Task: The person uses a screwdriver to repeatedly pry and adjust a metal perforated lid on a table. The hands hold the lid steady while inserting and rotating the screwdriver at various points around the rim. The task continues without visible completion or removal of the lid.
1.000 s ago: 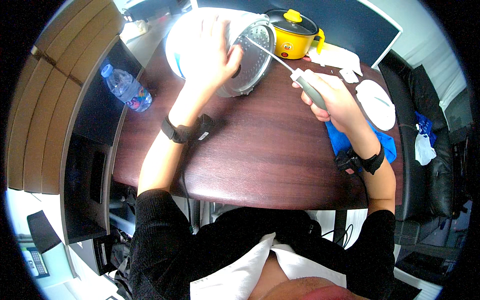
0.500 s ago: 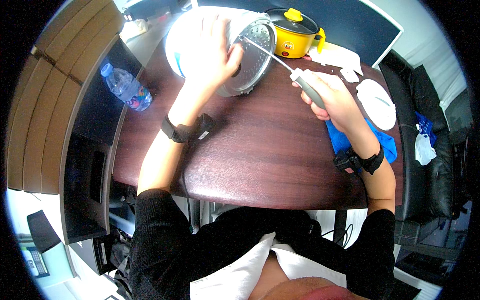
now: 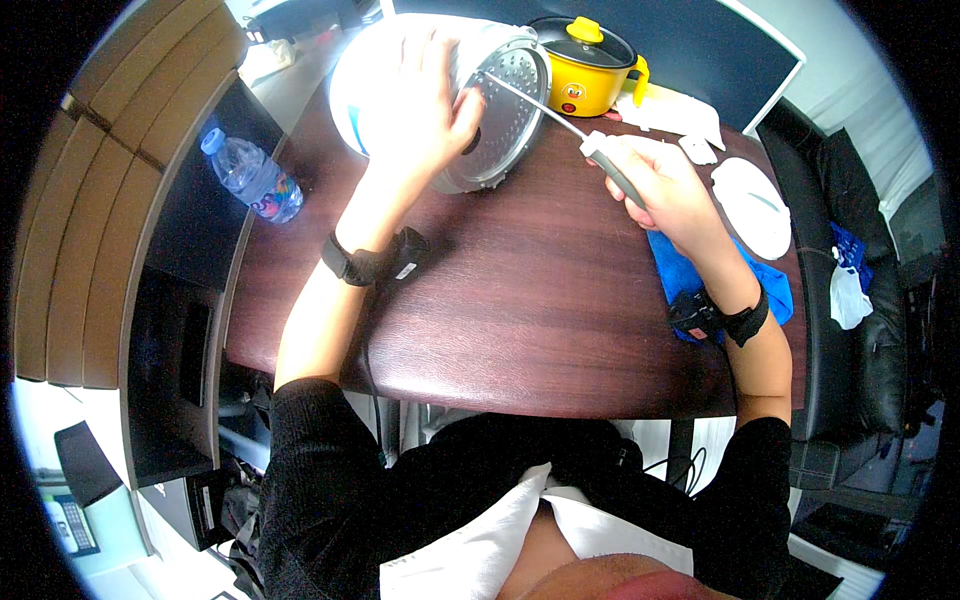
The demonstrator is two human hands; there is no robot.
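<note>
A white, rounded appliance (image 3: 375, 85) lies tipped on its side at the far left of the table, its dotted, disc-like end (image 3: 515, 100) facing right. My left hand (image 3: 432, 110) lies over the appliance and steadies it, with the fingers stretched along the housing and the thumb at the rim of that end. A screwdriver (image 3: 615, 175) with a grey and white handle is gripped in my right hand (image 3: 660, 190). Its long shaft slants up and left, and the tip meets the dotted end near my left thumb. Whether it sits in a screw is too small to tell.
Behind stands a yellow pot (image 3: 585, 85) with a glass lid. To the right are white paper (image 3: 680, 115), an oval white piece (image 3: 752, 208) and a blue cloth (image 3: 675, 270) under my right forearm. A water bottle (image 3: 250, 175) is at the left edge.
My right hand and the screwdriver handle have shifted very slightly, with the grip turned a little. The tip stays at the same spot, and my left hand has hardly moved.
</note>
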